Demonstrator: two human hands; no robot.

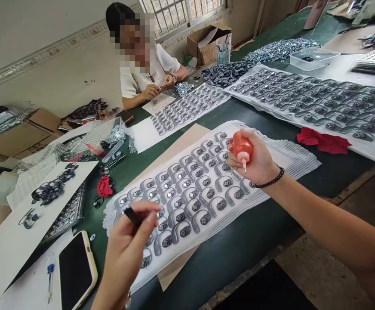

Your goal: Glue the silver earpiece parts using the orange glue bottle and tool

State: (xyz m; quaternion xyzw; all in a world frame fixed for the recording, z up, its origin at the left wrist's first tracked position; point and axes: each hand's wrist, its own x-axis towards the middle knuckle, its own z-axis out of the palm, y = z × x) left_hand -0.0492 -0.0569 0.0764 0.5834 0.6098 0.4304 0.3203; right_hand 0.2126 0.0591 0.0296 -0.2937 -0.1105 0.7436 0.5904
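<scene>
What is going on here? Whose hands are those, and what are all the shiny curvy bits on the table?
The camera sits on a person's head and looks down, so the two hands near the bottom are their own. The right hand holds a small orange squeeze bottle, tip pointing down. The left hand pinches a thin dark stick. Below them, on a green table, lies a white sheet covered in rows of curved metal pieces. A phone lies at the left. Across the table, another person handles similar pieces.
</scene>
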